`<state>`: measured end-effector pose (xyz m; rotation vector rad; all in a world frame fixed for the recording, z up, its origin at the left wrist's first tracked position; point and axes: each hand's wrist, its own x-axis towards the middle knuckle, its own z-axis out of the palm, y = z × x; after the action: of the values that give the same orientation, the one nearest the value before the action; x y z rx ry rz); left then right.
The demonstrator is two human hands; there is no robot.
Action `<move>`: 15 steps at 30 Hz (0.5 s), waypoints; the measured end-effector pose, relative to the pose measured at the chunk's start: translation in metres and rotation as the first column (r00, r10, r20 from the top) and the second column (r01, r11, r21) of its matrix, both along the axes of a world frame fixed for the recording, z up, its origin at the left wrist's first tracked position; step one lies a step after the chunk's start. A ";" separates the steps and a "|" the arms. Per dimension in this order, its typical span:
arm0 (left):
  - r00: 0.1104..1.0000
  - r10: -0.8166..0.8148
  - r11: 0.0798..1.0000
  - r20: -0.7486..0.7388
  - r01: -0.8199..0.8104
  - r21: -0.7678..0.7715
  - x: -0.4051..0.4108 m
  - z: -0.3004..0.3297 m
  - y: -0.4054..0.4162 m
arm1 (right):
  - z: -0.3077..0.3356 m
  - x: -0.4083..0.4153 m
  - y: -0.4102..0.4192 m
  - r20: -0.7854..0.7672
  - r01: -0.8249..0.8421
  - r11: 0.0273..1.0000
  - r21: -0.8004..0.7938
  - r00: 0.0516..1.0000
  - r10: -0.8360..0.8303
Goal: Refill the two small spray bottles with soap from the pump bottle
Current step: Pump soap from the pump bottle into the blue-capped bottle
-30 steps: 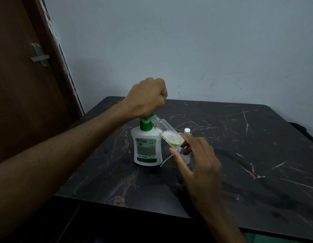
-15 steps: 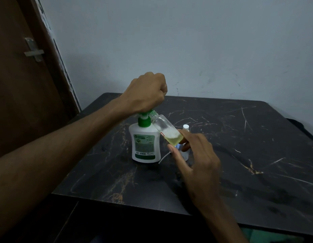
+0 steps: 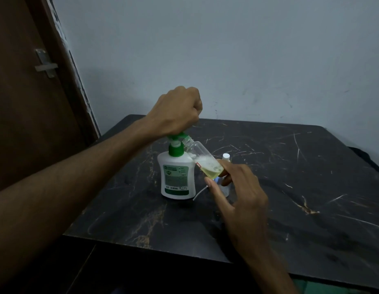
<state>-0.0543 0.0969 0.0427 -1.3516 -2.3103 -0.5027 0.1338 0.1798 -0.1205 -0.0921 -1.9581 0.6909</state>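
Head view: left hand (image 3: 176, 112) fisted, pressing down on pump bottle (image 3: 176, 175) head; right hand (image 3: 240, 187) pinching tilted spray bottle (image 3: 203, 160), mouth at the pump bottle's nozzle, partly filled. Filling first bottle, apparently; next, more pumps with mouth kept aligned. Second bottle (image 3: 226, 158) upright just behind, on table (image 3: 290, 177).

Domestic interior, a plain room corner showing signs of everyday household use.

A dark marble-patterned table (image 3: 290, 187), scratched across its top, is sitting with its far edge against a painted, scuffed pale wall (image 3: 226, 60). A brown wooden door (image 3: 25, 102) with a metal latch (image 3: 45, 64) is standing beyond the table's far-left corner. A retail white-and-green pump bottle (image 3: 176, 177) of hand soap is resting near the table's left edge. No trade or laboratory fittings are showing; lighting is dim.
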 end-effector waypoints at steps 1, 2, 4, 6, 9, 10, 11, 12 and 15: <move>1.000 -0.001 1.000 0.004 0.001 -0.006 0.000 0.000 0.001 | 0.000 0.000 0.000 0.004 0.005 1.000 -0.002 1.000 -0.005; 1.000 -0.004 1.000 0.006 0.004 -0.016 0.000 -0.002 0.001 | 0.000 -0.001 0.000 0.007 0.008 1.000 0.000 1.000 -0.008; 1.000 -0.008 0.999 -0.002 0.008 -0.036 0.001 -0.006 0.001 | 0.001 -0.001 0.000 0.007 0.008 1.000 0.005 1.000 -0.008; 1.000 -0.015 0.999 -0.004 0.015 -0.040 0.002 -0.006 0.000 | 0.001 -0.001 -0.001 0.008 -0.003 1.000 0.004 1.000 0.003; 1.000 -0.003 1.000 -0.020 0.002 -0.022 0.004 -0.001 0.000 | 0.001 0.000 -0.001 0.008 -0.010 1.000 -0.002 1.000 0.010; 1.000 0.001 1.000 -0.028 -0.002 -0.020 0.004 0.000 0.000 | 0.001 0.000 0.000 0.007 -0.009 1.000 -0.004 1.000 0.009; 1.000 0.003 1.000 -0.031 -0.003 -0.020 0.004 -0.002 0.000 | 0.002 0.000 -0.001 0.007 -0.004 1.000 -0.003 1.000 0.004; 0.999 0.004 1.000 -0.033 -0.005 -0.026 0.004 -0.003 0.000 | 0.002 0.000 -0.001 0.005 0.002 1.000 -0.001 1.000 -0.002; 1.000 -0.008 0.999 -0.029 0.007 -0.033 0.002 -0.006 0.000 | 0.003 0.001 -0.003 -0.006 0.015 1.000 0.006 1.000 -0.015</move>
<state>-0.0528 0.0970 0.0368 -1.3744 -2.3005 -0.4456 0.1346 0.1772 -0.1170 -0.1013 -1.9521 0.6752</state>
